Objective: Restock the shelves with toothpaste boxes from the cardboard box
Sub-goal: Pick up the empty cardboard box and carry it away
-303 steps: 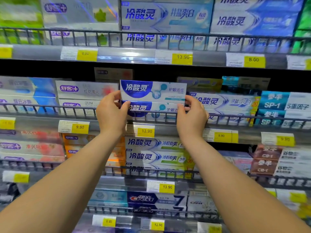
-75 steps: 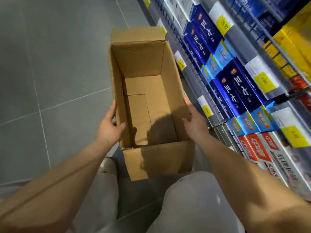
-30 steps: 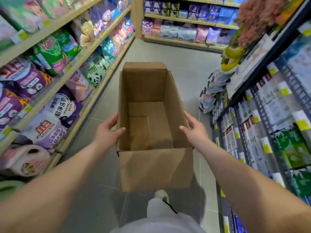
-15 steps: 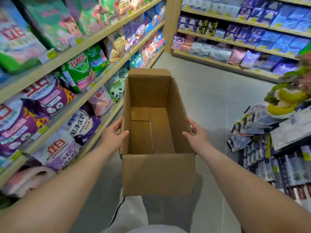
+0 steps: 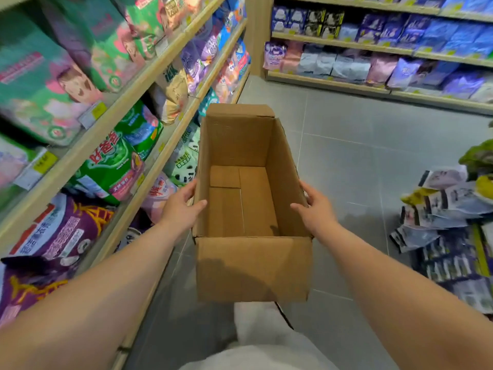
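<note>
Grey floor tiles [image 5: 373, 145] run down a shop aisle, with wooden shelves [image 5: 125, 102] of bagged goods along the left of the frame and more across the top right. At centre, the cardboard box [image 5: 253, 268] is carried in the air, open top up, and its bottom is bare: no toothpaste boxes show anywhere in view. The left hand [image 5: 181, 209] and right hand [image 5: 316, 212] press flat against the two long walls, fingers spread, each thumb hooked over the rim, both forearms stretched forward. The restocking looks done, so the step is probably carrying the empty away; an even squeeze from both sides should keep it level and clear of the packets [image 5: 437, 209] spilling out at right.
</note>
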Demonstrator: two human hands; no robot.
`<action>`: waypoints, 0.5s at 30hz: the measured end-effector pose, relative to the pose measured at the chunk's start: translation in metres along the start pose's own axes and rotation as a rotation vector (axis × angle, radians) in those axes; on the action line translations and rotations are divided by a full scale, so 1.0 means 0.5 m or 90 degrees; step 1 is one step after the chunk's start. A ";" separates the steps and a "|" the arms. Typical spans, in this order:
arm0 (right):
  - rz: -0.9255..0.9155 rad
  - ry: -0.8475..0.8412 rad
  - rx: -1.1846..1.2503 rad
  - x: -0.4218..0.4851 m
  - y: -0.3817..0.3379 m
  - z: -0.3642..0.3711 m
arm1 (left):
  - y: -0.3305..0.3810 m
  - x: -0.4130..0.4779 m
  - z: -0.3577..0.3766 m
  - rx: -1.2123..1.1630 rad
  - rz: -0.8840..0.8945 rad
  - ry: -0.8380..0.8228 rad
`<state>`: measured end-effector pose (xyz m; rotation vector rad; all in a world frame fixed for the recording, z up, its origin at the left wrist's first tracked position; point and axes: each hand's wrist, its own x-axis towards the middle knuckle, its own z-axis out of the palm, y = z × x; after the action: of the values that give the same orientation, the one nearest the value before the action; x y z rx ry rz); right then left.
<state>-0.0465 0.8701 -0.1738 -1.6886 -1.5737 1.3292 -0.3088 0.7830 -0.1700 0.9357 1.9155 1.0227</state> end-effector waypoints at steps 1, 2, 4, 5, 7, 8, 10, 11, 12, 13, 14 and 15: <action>0.006 0.001 0.005 0.035 -0.012 0.008 | 0.006 0.038 -0.001 0.001 -0.004 0.001; 0.015 0.000 0.007 0.073 -0.023 0.016 | 0.013 0.078 -0.001 0.000 -0.006 0.001; 0.024 -0.003 0.008 0.151 -0.044 0.030 | 0.029 0.154 0.004 -0.006 -0.010 0.000; 0.028 -0.004 0.009 0.190 -0.056 0.035 | 0.039 0.191 0.007 -0.014 -0.013 0.001; 0.038 -0.001 0.005 0.266 -0.086 0.041 | 0.065 0.264 0.013 -0.036 -0.021 0.009; 0.042 0.000 -0.001 0.300 -0.099 0.044 | 0.078 0.297 0.014 -0.041 -0.026 0.013; 0.047 0.001 -0.010 0.366 -0.129 0.050 | 0.100 0.361 0.013 -0.045 -0.025 0.013; 0.053 0.004 -0.012 0.395 -0.143 0.053 | 0.108 0.392 0.010 -0.038 -0.022 0.005; 0.061 0.008 -0.014 0.422 -0.156 0.057 | 0.115 0.423 0.007 -0.030 -0.023 -0.003; 0.065 0.012 -0.016 0.447 -0.168 0.062 | 0.121 0.454 0.002 -0.021 -0.025 -0.009; 0.071 0.014 -0.019 0.470 -0.177 0.070 | 0.122 0.489 -0.002 -0.013 -0.025 -0.018; 0.077 0.017 -0.021 0.494 -0.184 0.078 | 0.124 0.524 -0.005 -0.002 -0.023 -0.030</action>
<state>-0.1565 1.1120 -0.1923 -1.8401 -1.5074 1.3402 -0.4122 1.0312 -0.1866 0.9127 1.8846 0.9751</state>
